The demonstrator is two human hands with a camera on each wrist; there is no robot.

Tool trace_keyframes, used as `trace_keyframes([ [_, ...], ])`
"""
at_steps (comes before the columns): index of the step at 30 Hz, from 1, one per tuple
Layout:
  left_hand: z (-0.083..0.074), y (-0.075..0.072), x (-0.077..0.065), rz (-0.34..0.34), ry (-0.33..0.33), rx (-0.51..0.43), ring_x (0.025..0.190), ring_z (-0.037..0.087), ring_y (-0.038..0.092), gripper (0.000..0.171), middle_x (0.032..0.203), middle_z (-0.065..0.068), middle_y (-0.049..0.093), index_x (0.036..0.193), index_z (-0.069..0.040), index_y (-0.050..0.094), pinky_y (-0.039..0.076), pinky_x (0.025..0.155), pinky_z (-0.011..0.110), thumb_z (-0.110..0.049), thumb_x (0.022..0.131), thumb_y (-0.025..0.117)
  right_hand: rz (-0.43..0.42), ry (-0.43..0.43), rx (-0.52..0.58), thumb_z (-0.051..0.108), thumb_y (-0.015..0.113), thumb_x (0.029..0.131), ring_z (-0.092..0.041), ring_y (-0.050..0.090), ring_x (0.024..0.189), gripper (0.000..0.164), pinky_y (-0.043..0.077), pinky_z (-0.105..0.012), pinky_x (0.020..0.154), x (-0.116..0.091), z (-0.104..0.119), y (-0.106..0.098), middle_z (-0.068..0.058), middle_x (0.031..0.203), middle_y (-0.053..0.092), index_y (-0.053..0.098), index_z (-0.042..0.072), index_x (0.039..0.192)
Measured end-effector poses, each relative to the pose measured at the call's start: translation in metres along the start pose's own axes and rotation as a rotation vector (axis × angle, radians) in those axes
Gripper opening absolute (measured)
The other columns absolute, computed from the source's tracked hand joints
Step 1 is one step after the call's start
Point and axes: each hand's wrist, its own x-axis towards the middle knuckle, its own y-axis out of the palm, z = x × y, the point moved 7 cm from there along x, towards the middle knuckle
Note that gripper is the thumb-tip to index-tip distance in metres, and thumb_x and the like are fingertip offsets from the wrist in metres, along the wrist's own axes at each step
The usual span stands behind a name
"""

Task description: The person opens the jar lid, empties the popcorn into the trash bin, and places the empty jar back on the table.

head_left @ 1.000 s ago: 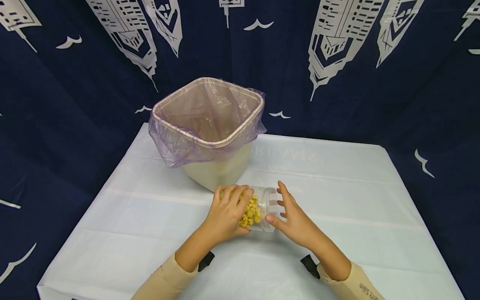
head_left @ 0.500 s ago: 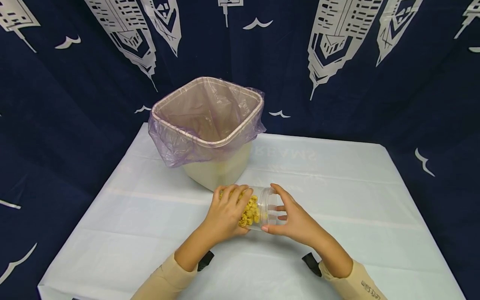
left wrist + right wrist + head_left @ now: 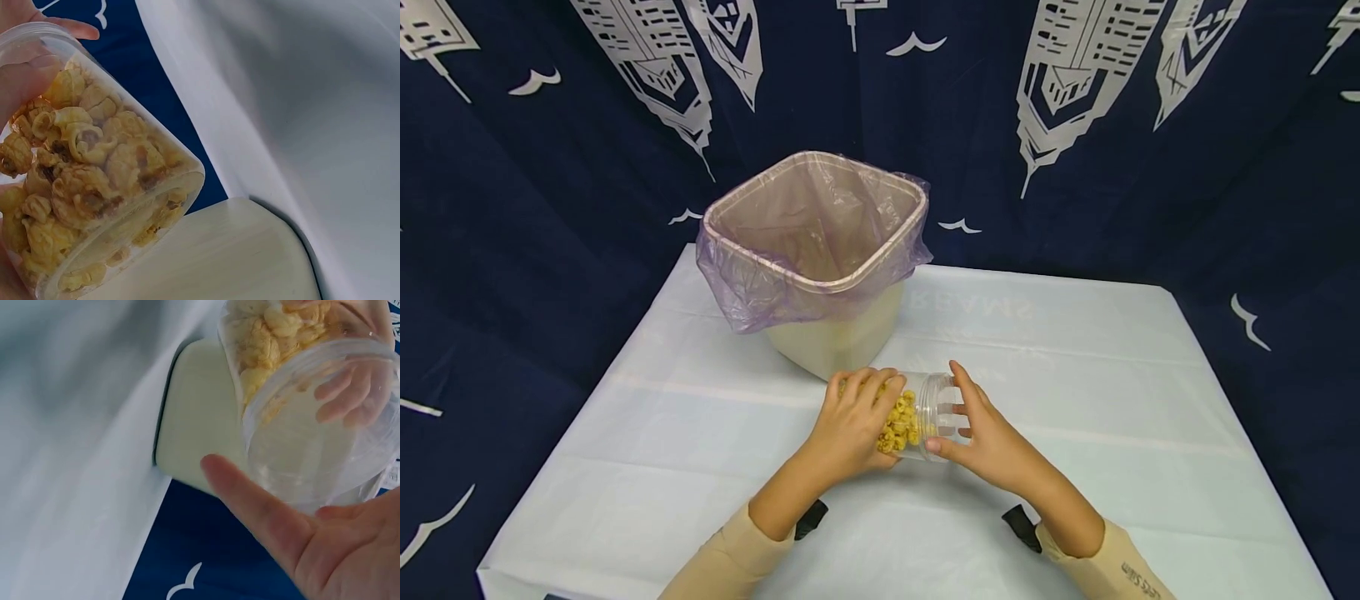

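A clear plastic jar (image 3: pixel 901 423) of yellow popcorn lies on its side, its clear lid end (image 3: pixel 937 417) facing right. My left hand (image 3: pixel 850 425) grips the jar's body, fingers over the top and thumb underneath. In the left wrist view, popcorn (image 3: pixel 94 150) is gathered toward the jar's base. My right hand (image 3: pixel 988 442) is spread about the lid, index finger raised and thumb near the lower rim. From the right wrist view, the straight digit of the right hand (image 3: pixel 337 550) stands apart from the clear lid (image 3: pixel 312 450).
A cream bin (image 3: pixel 842 333) lined with a thin purple bag (image 3: pixel 752 292) stands right behind the jar. Both are on a table with a white cloth (image 3: pixel 1075 375). A navy curtain (image 3: pixel 955 117) with white printed buildings hangs behind.
My right hand closes in around the lid half a second ago, then its fingers spread and the index finger lifts again. The left hand and jar hardly move.
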Motion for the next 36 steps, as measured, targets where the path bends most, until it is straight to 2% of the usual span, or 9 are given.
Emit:
trace_keyframes([
  [3,0.000,0.000,0.000,-0.002,0.002,0.002,0.105,0.028,0.043,0.100,0.118,0.010,0.049,0.123,-0.008,0.041,0.030,0.087,0.046,-0.049,0.042,0.082,-0.009,0.033,0.038,0.045,0.067,0.075,-0.032,0.042,0.115,0.093,0.045,-0.039,0.084,0.002,-0.001,0.000,-0.009,0.138,0.026,0.006,0.027,0.143],
  [9,0.001,0.001,0.000,0.001,0.002,0.003,0.104,0.029,0.044,0.102,0.118,0.010,0.048,0.123,-0.008,0.041,0.030,0.087,0.047,-0.050,0.040,0.083,-0.001,-0.028,0.102,0.038,0.076,0.068,-0.029,0.038,0.117,0.095,0.042,-0.041,0.088,0.003,0.002,-0.003,-0.001,0.138,0.023,0.015,0.035,0.140],
  [13,0.001,0.001,0.000,0.007,0.000,-0.008,0.105,0.029,0.044,0.103,0.118,0.010,0.048,0.123,-0.007,0.040,0.030,0.087,0.047,-0.050,0.040,0.083,0.019,-0.071,0.120,0.035,0.080,0.064,-0.027,0.035,0.120,0.098,0.041,-0.043,0.089,0.002,0.002,-0.004,0.003,0.140,0.019,0.016,0.036,0.139],
  [19,0.002,0.002,0.000,0.025,-0.004,-0.015,0.106,0.029,0.043,0.103,0.120,0.011,0.047,0.125,-0.006,0.040,0.030,0.087,0.047,-0.052,0.043,0.081,0.034,-0.180,0.048,0.038,0.079,0.063,-0.026,0.028,0.123,0.101,0.039,-0.043,0.090,0.000,0.006,-0.007,0.003,0.142,0.013,0.016,0.024,0.141],
  [23,0.004,0.001,-0.001,0.033,-0.021,-0.018,0.107,0.029,0.042,0.103,0.121,0.011,0.047,0.126,-0.006,0.040,0.030,0.087,0.047,-0.051,0.044,0.081,0.015,-0.200,-0.012,0.040,0.078,0.063,-0.023,0.025,0.126,0.101,0.038,-0.044,0.091,-0.002,0.005,-0.015,0.002,0.143,0.013,0.016,0.021,0.141],
  [29,0.007,0.001,-0.003,0.041,-0.036,-0.019,0.108,0.030,0.042,0.101,0.120,0.012,0.047,0.125,-0.005,0.041,0.029,0.087,0.048,-0.051,0.044,0.082,-0.031,-0.109,-0.161,0.049,0.075,0.063,-0.023,0.025,0.126,0.099,0.034,-0.050,0.092,-0.005,-0.009,-0.033,-0.002,0.142,0.017,0.017,0.029,0.141],
  [32,0.008,0.002,-0.004,0.045,-0.041,-0.017,0.108,0.030,0.041,0.101,0.120,0.012,0.047,0.125,-0.005,0.042,0.029,0.088,0.048,-0.051,0.044,0.082,-0.044,-0.030,-0.257,0.050,0.075,0.063,-0.032,0.025,0.125,0.099,0.033,-0.057,0.089,-0.006,-0.021,-0.043,-0.005,0.141,0.019,0.019,0.031,0.142],
  [36,0.009,0.002,-0.005,0.042,-0.044,-0.025,0.108,0.030,0.041,0.102,0.121,0.012,0.047,0.125,-0.005,0.041,0.029,0.087,0.048,-0.051,0.044,0.082,-0.034,0.077,-0.381,0.049,0.076,0.063,-0.044,0.026,0.119,0.099,0.036,-0.062,0.079,-0.006,-0.043,-0.051,-0.015,0.140,0.021,0.022,0.025,0.142],
])
